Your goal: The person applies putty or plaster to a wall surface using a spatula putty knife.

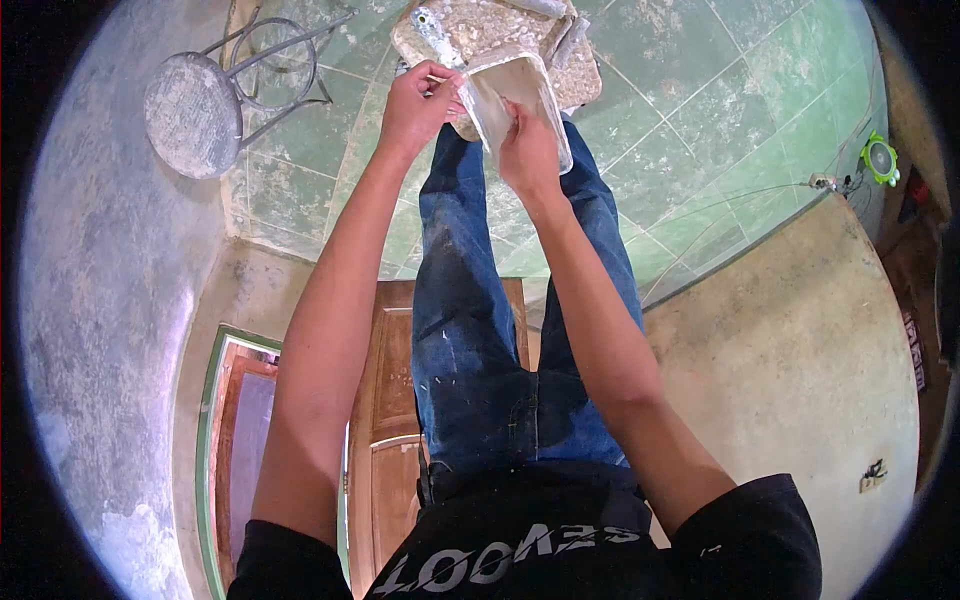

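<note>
The pale tub [545, 95] is at twelve o'clock, tipped so its mouth seems easy to reach. The left hand [412, 112] pinches its rim, likely to stop it wobbling. The right hand [530, 155] dips inside with bent fingers; I cannot tell if they hold anything. The tub partly hides a crusty board [580, 85] behind it. A dusty round stool [192, 115] stands at ten o'clock, out of the way.
</note>
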A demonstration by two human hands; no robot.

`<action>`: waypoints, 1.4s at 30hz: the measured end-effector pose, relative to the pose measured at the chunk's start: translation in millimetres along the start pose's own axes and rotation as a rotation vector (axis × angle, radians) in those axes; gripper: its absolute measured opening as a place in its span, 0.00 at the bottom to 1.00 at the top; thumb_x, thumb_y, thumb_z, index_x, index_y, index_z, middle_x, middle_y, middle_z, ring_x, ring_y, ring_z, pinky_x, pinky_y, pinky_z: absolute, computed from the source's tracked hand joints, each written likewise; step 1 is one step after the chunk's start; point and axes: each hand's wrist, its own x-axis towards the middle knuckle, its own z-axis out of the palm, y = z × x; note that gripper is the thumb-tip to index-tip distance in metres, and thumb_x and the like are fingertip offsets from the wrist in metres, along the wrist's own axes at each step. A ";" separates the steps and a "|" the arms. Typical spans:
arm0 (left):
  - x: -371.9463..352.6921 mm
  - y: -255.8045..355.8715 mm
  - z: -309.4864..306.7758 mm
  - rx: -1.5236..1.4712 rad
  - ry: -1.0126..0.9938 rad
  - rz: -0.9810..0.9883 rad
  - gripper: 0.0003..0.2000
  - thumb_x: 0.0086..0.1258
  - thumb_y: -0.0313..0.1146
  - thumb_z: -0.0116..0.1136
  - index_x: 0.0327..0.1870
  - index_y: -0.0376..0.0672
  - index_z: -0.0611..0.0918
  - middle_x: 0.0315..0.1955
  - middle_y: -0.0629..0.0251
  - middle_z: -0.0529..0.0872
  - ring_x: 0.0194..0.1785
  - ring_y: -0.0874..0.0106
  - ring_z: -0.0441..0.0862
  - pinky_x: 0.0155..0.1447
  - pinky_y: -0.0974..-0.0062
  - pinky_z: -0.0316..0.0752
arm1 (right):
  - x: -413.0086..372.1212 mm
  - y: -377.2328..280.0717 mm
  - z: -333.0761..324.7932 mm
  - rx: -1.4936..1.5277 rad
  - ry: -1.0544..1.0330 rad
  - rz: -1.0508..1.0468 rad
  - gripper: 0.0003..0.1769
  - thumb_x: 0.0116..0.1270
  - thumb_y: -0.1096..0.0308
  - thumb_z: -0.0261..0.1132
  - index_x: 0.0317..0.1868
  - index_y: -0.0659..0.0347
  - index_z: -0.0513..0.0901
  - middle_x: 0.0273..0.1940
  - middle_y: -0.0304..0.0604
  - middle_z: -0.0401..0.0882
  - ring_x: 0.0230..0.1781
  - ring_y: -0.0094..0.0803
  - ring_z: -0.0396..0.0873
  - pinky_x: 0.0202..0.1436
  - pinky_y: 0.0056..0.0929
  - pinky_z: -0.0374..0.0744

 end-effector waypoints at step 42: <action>0.0 0.6 -2.2 0.057 -0.015 -0.026 0.09 0.75 0.33 0.62 0.48 0.38 0.81 0.37 0.60 0.86 0.37 0.69 0.90 0.38 0.74 0.86 | 10.7 30.4 10.4 0.141 -0.176 -0.057 0.20 0.67 0.69 0.58 0.59 0.62 0.82 0.46 0.63 0.85 0.50 0.58 0.83 0.53 0.48 0.79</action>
